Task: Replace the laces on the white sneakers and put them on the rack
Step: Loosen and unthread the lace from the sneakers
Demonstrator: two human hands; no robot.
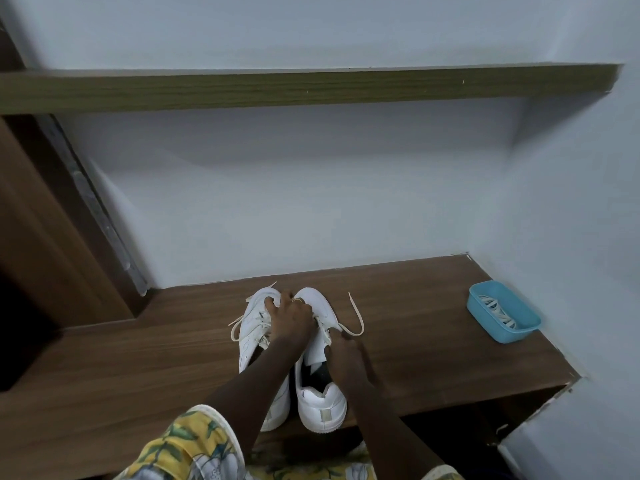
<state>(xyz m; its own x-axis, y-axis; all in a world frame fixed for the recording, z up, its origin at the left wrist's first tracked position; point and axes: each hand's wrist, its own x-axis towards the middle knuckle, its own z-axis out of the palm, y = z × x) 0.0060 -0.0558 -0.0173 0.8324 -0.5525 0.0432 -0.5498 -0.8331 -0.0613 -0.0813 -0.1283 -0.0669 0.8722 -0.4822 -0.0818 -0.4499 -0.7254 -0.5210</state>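
Two white sneakers stand side by side on the brown wooden counter (426, 306), heels toward me. My left hand (292, 315) lies across their fronts, with its fingers curled over the left sneaker (252, 327) near the toe and its thumb by the laces of the right sneaker (320, 400). My right hand (346, 356) grips the right sneaker's outer side beside the eyelets. A loose cream lace (358, 318) loops out from the right sneaker onto the counter. Another lace end (234, 329) trails left of the left sneaker.
A blue plastic tray (526, 329) with white laces in it sits at the counter's right end by the wall. A wooden shelf (311, 88) runs along the wall above. A brown cabinet side (52, 244) stands at the left. My patterned clothing fills the bottom edge.
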